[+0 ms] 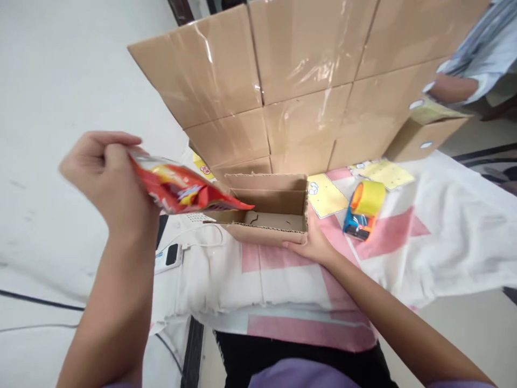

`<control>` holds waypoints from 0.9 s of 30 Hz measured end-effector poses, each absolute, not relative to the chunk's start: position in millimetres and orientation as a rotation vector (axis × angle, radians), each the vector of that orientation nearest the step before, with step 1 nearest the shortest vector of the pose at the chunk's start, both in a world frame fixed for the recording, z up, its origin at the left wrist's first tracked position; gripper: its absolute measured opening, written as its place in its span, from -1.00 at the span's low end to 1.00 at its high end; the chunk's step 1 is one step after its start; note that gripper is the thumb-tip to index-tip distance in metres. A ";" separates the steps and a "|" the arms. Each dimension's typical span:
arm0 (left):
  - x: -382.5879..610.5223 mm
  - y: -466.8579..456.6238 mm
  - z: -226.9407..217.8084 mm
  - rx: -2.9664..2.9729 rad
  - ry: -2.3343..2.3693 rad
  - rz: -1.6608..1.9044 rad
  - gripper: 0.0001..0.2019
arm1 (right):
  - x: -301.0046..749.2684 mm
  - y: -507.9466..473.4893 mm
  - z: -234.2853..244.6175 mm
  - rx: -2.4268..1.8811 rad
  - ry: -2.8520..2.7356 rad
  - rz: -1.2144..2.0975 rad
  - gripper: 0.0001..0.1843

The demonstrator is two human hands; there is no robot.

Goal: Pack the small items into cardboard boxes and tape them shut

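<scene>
A shiny red snack packet (pixel 183 188) with yellow markings is pinched at its left end by my left hand (pixel 111 170). Its other end reaches over the left side of an open cardboard box (pixel 266 235). The part of the box floor I can see is bare; the packet hides the rest. At the box's right end, my right hand (pixel 309 240) grips the wall, thumb along the near side and the fingers mostly hidden. To the right lies a tape dispenser (pixel 363 210) with a yellow roll, blue and orange in colour.
A tall taped cardboard panel (pixel 302 81) stands behind the box. Yellow paper sheets (pixel 326 195) lie on the pink and white cloth (pixel 278 258). A white device (pixel 168 258) with a cable sits at left. Another person's arm (pixel 454 88) is near a second box (pixel 424 134).
</scene>
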State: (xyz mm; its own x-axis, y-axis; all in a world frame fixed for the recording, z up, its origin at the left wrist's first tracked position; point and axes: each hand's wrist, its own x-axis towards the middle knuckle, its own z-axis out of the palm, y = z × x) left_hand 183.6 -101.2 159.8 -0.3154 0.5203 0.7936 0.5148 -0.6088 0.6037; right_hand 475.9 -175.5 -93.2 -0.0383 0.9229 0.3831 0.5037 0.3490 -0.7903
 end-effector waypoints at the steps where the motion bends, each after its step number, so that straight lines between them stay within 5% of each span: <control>1: 201.1 -102.2 156.3 1.874 1.460 2.021 -0.70 | 476.3 -176.1 -93.3 -1.264 -1.706 0.560 0.47; 4: 241.3 -101.0 135.4 2.109 1.604 1.209 -0.63 | 477.4 -178.1 -94.7 -1.249 -1.737 0.564 0.49; 7: 262.3 -103.5 110.2 2.215 1.399 0.396 -0.76 | 478.2 -180.1 -96.6 -1.242 -1.747 0.554 0.47; 11: 265.4 -108.8 103.5 2.367 1.202 -0.198 -0.82 | 478.7 -184.0 -95.2 -1.242 -1.731 0.524 0.56; 15: 241.9 -110.2 119.9 2.474 1.492 0.013 -0.79 | 483.9 -190.3 -85.3 -1.176 -1.674 0.490 0.38; 21: 198.7 -124.1 63.0 1.473 1.644 1.583 -0.57 | 493.1 -195.6 -58.6 -0.875 -1.598 0.456 -0.52; 25: 194.7 -132.3 11.4 1.204 1.232 1.209 -0.26 | 491.8 -185.9 -38.1 -0.979 -1.606 0.545 -0.83; 27: 195.0 -133.8 3.2 1.246 1.120 1.061 -0.12 | 489.8 -178.0 -29.0 -0.983 -1.581 0.603 -0.80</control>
